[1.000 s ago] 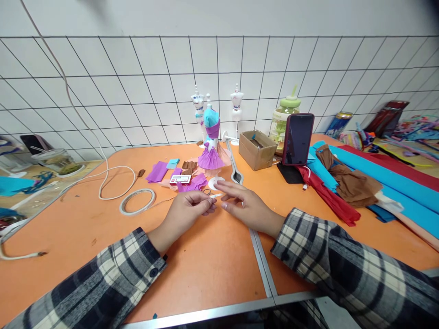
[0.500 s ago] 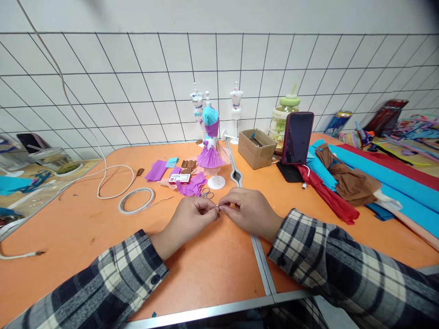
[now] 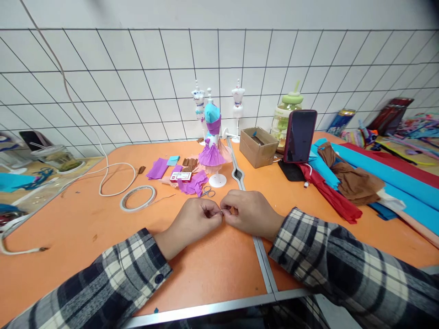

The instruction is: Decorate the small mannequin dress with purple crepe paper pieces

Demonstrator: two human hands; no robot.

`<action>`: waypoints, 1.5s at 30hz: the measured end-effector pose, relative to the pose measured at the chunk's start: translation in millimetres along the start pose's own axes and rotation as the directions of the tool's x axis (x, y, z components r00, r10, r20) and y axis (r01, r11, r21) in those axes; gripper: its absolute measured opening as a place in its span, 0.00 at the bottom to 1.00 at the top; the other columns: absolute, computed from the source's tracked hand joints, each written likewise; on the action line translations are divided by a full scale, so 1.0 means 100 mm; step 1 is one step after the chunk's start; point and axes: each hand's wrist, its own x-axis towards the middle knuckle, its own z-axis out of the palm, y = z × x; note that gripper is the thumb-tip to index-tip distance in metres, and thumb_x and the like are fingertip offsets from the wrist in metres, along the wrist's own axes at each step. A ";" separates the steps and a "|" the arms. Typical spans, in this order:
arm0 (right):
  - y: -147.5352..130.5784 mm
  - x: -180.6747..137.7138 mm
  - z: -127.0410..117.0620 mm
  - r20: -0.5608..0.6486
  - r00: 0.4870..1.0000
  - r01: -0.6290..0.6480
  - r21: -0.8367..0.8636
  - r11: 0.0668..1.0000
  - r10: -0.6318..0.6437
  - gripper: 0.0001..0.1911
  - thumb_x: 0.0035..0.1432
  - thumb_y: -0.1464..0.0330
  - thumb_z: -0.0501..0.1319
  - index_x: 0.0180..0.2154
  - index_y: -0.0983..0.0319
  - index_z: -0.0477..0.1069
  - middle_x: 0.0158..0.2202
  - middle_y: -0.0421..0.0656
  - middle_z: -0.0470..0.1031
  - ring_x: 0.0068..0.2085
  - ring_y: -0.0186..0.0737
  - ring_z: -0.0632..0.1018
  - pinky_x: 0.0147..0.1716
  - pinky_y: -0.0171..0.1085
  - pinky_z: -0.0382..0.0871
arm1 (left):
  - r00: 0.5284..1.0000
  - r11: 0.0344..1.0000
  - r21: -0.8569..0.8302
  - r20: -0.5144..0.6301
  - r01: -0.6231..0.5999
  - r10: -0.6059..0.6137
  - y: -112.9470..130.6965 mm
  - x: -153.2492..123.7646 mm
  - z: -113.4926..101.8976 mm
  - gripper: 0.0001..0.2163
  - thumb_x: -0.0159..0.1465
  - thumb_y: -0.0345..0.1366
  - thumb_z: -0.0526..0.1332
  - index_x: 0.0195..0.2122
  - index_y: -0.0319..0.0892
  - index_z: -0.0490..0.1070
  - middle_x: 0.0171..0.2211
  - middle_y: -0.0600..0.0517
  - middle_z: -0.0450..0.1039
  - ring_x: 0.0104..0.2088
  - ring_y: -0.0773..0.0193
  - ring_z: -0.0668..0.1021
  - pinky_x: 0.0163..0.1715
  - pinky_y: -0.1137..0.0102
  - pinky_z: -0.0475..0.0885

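Note:
My left hand [image 3: 197, 220] and my right hand [image 3: 247, 212] rest on the orange table [image 3: 85, 228], fingertips meeting at the centre. Both pinch a tiny pale piece [image 3: 222, 210] too small to name. Just beyond them lie small scissors [image 3: 206, 192] and the white round base of a little mannequin [image 3: 213, 146] dressed in purple and blue crepe paper. Purple paper scraps [image 3: 192, 185] and a small red-and-white box [image 3: 180, 177] lie left of that base.
A tape roll [image 3: 137, 198] and a white cable [image 3: 113, 180] lie to the left. A cardboard box [image 3: 258, 147], a propped phone [image 3: 299, 136], a green-lidded jar [image 3: 286, 114] and blue, red and brown crepe sheets [image 3: 346, 183] fill the right. Two more mannequins [image 3: 237, 107] stand by the tiled wall.
My right hand went from lying flat with fingers stretched to a pinch against my left fingertips. Both hands drew slightly nearer to me.

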 end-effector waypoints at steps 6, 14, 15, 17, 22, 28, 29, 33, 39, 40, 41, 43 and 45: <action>0.08 0.04 0.05 -0.014 0.998 -0.052 0.172 0.984 0.055 0.05 0.53 0.74 0.62 0.31 0.62 0.77 0.30 0.38 0.77 0.30 0.32 0.73 0.30 0.32 0.59 | 1.000 0.999 -0.041 0.014 0.004 -0.003 -0.02 0.02 0.00 0.10 0.57 0.34 0.58 0.21 0.39 0.72 0.19 0.56 0.65 0.23 0.69 0.66 0.23 0.74 0.59; 0.10 0.08 0.01 -0.009 0.991 -0.124 0.271 0.955 0.131 0.04 0.56 0.73 0.62 0.30 0.62 0.77 0.30 0.39 0.76 0.30 0.32 0.74 0.30 0.33 0.62 | 0.999 0.991 -0.127 0.001 0.048 -0.048 -0.05 0.06 -0.02 0.14 0.62 0.42 0.58 0.31 0.39 0.79 0.27 0.49 0.77 0.28 0.62 0.76 0.30 0.69 0.68; 0.10 0.08 0.01 -0.008 0.991 -0.127 0.277 0.952 0.134 0.04 0.55 0.73 0.63 0.31 0.62 0.76 0.31 0.39 0.76 0.29 0.32 0.74 0.30 0.33 0.62 | 0.999 0.991 -0.125 0.000 0.047 -0.047 -0.05 0.06 -0.03 0.14 0.62 0.42 0.58 0.31 0.38 0.79 0.26 0.48 0.77 0.28 0.62 0.76 0.30 0.69 0.68; 0.11 0.07 0.02 -0.003 0.990 -0.131 0.294 0.947 0.138 0.02 0.54 0.73 0.64 0.31 0.62 0.75 0.31 0.38 0.76 0.29 0.31 0.73 0.29 0.32 0.62 | 0.999 0.993 -0.107 0.011 0.044 -0.043 -0.04 0.06 -0.04 0.14 0.62 0.43 0.58 0.30 0.38 0.79 0.26 0.49 0.77 0.28 0.62 0.75 0.29 0.69 0.68; 0.12 0.06 0.06 0.019 0.995 -0.102 0.304 0.947 0.101 0.02 0.52 0.74 0.64 0.30 0.62 0.72 0.30 0.38 0.74 0.29 0.32 0.73 0.29 0.32 0.62 | 0.999 0.999 -0.042 0.044 0.016 -0.014 0.00 0.04 -0.05 0.15 0.63 0.41 0.56 0.27 0.38 0.77 0.23 0.51 0.74 0.25 0.65 0.72 0.27 0.71 0.65; 0.11 0.07 0.06 0.016 0.996 -0.084 0.323 0.943 0.083 0.03 0.51 0.75 0.64 0.30 0.62 0.71 0.30 0.37 0.72 0.29 0.31 0.72 0.29 0.32 0.63 | 0.999 1.000 -0.004 -0.027 -0.028 0.028 0.04 0.02 -0.03 0.12 0.61 0.37 0.57 0.26 0.38 0.77 0.22 0.52 0.73 0.24 0.67 0.70 0.25 0.73 0.63; 0.11 0.07 0.06 0.006 0.997 -0.080 0.329 0.941 0.083 0.03 0.51 0.74 0.64 0.29 0.62 0.71 0.30 0.37 0.72 0.28 0.31 0.72 0.29 0.31 0.62 | 0.999 0.999 -0.027 -0.026 -0.025 0.024 0.05 0.01 -0.04 0.12 0.61 0.38 0.57 0.26 0.38 0.77 0.22 0.52 0.73 0.25 0.67 0.71 0.25 0.73 0.64; 0.14 0.07 0.07 -0.028 0.997 -0.060 0.372 0.926 0.076 0.02 0.53 0.73 0.64 0.29 0.62 0.73 0.29 0.36 0.72 0.27 0.29 0.71 0.27 0.30 0.62 | 1.000 0.992 -0.125 -0.012 -0.009 0.007 0.08 0.00 -0.06 0.15 0.63 0.42 0.57 0.28 0.37 0.76 0.24 0.51 0.74 0.26 0.66 0.72 0.27 0.72 0.66; 0.15 0.06 0.07 -0.025 0.997 -0.054 0.366 0.929 0.068 0.03 0.54 0.73 0.64 0.30 0.61 0.76 0.27 0.36 0.73 0.27 0.29 0.71 0.27 0.30 0.61 | 1.000 0.997 -0.077 -0.017 -0.004 0.003 0.09 0.00 -0.07 0.14 0.62 0.42 0.56 0.26 0.38 0.74 0.23 0.52 0.72 0.24 0.67 0.70 0.26 0.72 0.64; 0.15 0.06 0.07 -0.023 0.998 -0.050 0.359 0.932 0.062 0.03 0.54 0.73 0.64 0.30 0.61 0.76 0.26 0.36 0.73 0.26 0.29 0.71 0.27 0.30 0.61 | 1.000 0.998 -0.063 -0.022 -0.008 0.007 0.09 0.00 -0.07 0.14 0.62 0.40 0.56 0.25 0.38 0.73 0.22 0.53 0.71 0.24 0.68 0.69 0.26 0.73 0.63; 0.14 0.06 0.06 -0.022 0.998 -0.044 0.352 0.935 0.055 0.03 0.54 0.74 0.64 0.30 0.61 0.76 0.26 0.36 0.73 0.27 0.29 0.71 0.27 0.30 0.61 | 1.000 0.998 -0.055 -0.026 -0.014 0.013 0.09 0.00 -0.07 0.13 0.61 0.39 0.57 0.24 0.38 0.73 0.21 0.53 0.71 0.24 0.68 0.69 0.25 0.73 0.62; 0.12 0.06 0.05 -0.021 0.999 -0.033 0.338 0.941 0.043 0.03 0.53 0.75 0.64 0.30 0.62 0.76 0.26 0.36 0.73 0.27 0.29 0.71 0.28 0.30 0.61 | 0.999 0.998 -0.052 -0.030 -0.025 0.023 0.08 0.00 -0.06 0.11 0.59 0.36 0.57 0.22 0.39 0.72 0.21 0.54 0.70 0.23 0.69 0.68 0.25 0.74 0.61; 0.10 0.06 0.05 -0.013 0.999 -0.041 0.340 0.939 0.048 0.03 0.52 0.75 0.64 0.30 0.62 0.75 0.27 0.36 0.73 0.27 0.30 0.71 0.28 0.30 0.61 | 0.999 0.998 -0.064 -0.032 -0.026 0.024 0.08 0.00 -0.06 0.09 0.57 0.35 0.57 0.22 0.39 0.72 0.20 0.55 0.69 0.23 0.69 0.68 0.25 0.74 0.61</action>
